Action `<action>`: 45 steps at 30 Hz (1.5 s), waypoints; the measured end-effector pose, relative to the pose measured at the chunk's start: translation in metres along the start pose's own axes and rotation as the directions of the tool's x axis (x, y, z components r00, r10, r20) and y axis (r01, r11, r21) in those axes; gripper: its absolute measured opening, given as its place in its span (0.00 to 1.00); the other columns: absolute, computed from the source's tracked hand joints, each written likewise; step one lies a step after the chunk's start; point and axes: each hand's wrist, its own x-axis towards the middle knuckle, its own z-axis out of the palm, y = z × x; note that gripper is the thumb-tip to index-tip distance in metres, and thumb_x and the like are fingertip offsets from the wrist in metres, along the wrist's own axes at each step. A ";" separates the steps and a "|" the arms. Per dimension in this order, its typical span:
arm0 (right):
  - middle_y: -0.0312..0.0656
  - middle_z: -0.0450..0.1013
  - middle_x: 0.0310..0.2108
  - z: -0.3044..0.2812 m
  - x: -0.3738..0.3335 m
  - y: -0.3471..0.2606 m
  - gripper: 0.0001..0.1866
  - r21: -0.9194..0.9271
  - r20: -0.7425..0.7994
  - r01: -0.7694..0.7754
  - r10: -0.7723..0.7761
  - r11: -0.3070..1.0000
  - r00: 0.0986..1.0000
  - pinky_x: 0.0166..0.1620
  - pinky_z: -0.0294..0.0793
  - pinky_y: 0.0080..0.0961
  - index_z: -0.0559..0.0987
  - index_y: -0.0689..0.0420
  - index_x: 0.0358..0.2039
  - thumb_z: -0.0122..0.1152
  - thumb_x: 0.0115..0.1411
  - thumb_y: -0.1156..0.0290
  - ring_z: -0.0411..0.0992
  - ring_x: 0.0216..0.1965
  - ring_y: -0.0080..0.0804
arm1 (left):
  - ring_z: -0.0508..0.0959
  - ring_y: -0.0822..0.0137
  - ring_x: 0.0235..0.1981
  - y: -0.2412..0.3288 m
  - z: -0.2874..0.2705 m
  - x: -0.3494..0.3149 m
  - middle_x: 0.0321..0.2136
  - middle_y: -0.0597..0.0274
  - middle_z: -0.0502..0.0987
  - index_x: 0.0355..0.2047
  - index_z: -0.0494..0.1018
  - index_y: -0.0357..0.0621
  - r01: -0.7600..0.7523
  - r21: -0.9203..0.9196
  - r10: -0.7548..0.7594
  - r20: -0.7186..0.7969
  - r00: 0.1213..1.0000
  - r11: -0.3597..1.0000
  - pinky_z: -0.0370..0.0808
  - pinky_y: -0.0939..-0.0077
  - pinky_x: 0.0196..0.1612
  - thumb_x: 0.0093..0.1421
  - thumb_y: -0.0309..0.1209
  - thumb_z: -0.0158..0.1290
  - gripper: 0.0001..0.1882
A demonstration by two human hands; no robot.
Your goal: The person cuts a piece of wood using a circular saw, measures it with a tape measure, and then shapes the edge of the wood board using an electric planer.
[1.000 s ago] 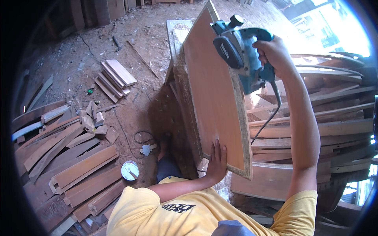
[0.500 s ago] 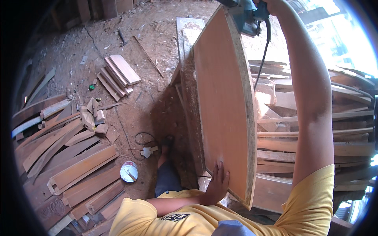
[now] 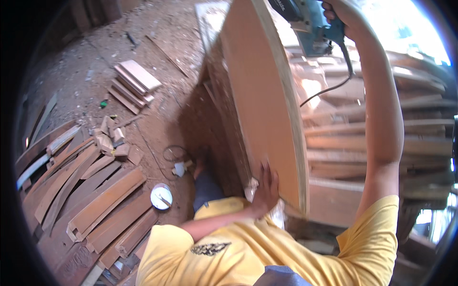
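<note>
A wide, flat wooden panel (image 3: pixel 262 95) stands on its side, with its long edge up and its brown face toward the left. My right hand (image 3: pixel 347 19) is closed round the handle of a teal electric planer (image 3: pixel 307 28), which sits along the panel's far upper edge; its underside is hidden. From the planer a black cord (image 3: pixel 329 88) hangs down on the right. My left hand (image 3: pixel 265 194) lies against the panel's near end, fingers stretched and apart.
Planks (image 3: pixel 102 207) are heaped on the left, beside small offcuts (image 3: pixel 110 136). A white bucket (image 3: pixel 161 196) stands near my leg. Stacked boards (image 3: pixel 131 83) lie on the dirt floor. More long timber (image 3: pixel 353 143) is piled right of the panel. A workbench (image 3: pixel 224 90) runs along the panel's left.
The planer and my right hand have come nearer to me along the panel's edge, and the cord has swung out in a bend. My left hand stays on the panel; the view has shifted slightly.
</note>
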 end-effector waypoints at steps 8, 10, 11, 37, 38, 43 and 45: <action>0.32 0.66 0.16 -0.116 -0.364 0.036 0.12 -0.126 -0.207 -0.236 0.207 0.964 0.956 0.18 0.59 0.20 0.81 0.64 0.38 0.68 0.55 0.71 0.62 0.13 0.17 | 0.42 0.20 0.72 -0.012 0.000 0.010 0.71 0.16 0.34 0.73 0.27 0.27 -0.173 0.204 0.202 -0.133 0.970 0.964 0.72 0.45 0.63 0.55 0.31 0.66 0.64; 0.32 0.68 0.18 -0.123 -0.442 0.039 0.20 -0.057 -0.293 -0.345 0.315 0.937 0.903 0.18 0.59 0.18 0.80 0.66 0.48 0.68 0.54 0.74 0.62 0.13 0.17 | 0.46 0.20 0.71 -0.006 0.000 0.011 0.70 0.18 0.37 0.73 0.26 0.29 -0.114 0.177 0.139 -0.133 0.981 0.978 0.70 0.41 0.63 0.53 0.33 0.68 0.66; 0.32 0.69 0.19 -0.129 -0.478 0.041 0.23 -0.036 -0.325 -0.421 0.388 0.906 0.863 0.18 0.60 0.18 0.79 0.66 0.52 0.68 0.54 0.76 0.63 0.13 0.17 | 0.47 0.22 0.71 0.005 -0.003 0.010 0.71 0.20 0.38 0.73 0.27 0.31 -0.087 0.166 0.108 -0.125 0.986 0.982 0.74 0.44 0.61 0.52 0.31 0.68 0.66; 0.32 0.73 0.22 -0.084 -0.496 0.043 0.22 -0.033 -0.108 -0.401 0.395 0.916 0.912 0.22 0.65 0.18 0.80 0.63 0.53 0.64 0.55 0.80 0.67 0.18 0.15 | 0.44 0.11 0.68 0.006 -0.003 0.011 0.68 0.09 0.35 0.73 0.27 0.26 -0.180 0.095 0.193 -0.151 0.969 0.979 0.72 0.40 0.62 0.53 0.31 0.68 0.65; 0.32 0.73 0.22 -0.082 -0.491 0.042 0.22 -0.035 -0.106 -0.403 0.398 0.914 0.911 0.22 0.65 0.18 0.80 0.63 0.53 0.64 0.55 0.80 0.67 0.18 0.15 | 0.43 0.11 0.68 0.005 -0.003 0.010 0.68 0.09 0.35 0.72 0.27 0.26 -0.175 0.075 0.184 -0.137 0.973 0.982 0.70 0.40 0.64 0.53 0.32 0.68 0.65; 0.32 0.72 0.20 -0.073 -0.462 0.039 0.20 -0.066 -0.091 -0.394 0.388 0.917 0.917 0.22 0.64 0.18 0.80 0.64 0.50 0.64 0.55 0.78 0.66 0.16 0.15 | 0.46 0.15 0.69 0.006 -0.007 0.001 0.69 0.13 0.36 0.72 0.29 0.25 -0.188 0.165 0.212 -0.142 0.967 0.968 0.73 0.43 0.60 0.55 0.31 0.66 0.62; 0.32 0.71 0.20 -0.069 -0.444 0.035 0.19 -0.077 -0.100 -0.370 0.362 0.926 0.927 0.21 0.64 0.18 0.81 0.64 0.49 0.64 0.56 0.77 0.66 0.16 0.15 | 0.49 0.19 0.70 0.013 -0.012 0.002 0.70 0.17 0.36 0.72 0.30 0.27 -0.208 0.217 0.247 -0.170 0.954 0.954 0.82 0.47 0.51 0.58 0.32 0.64 0.60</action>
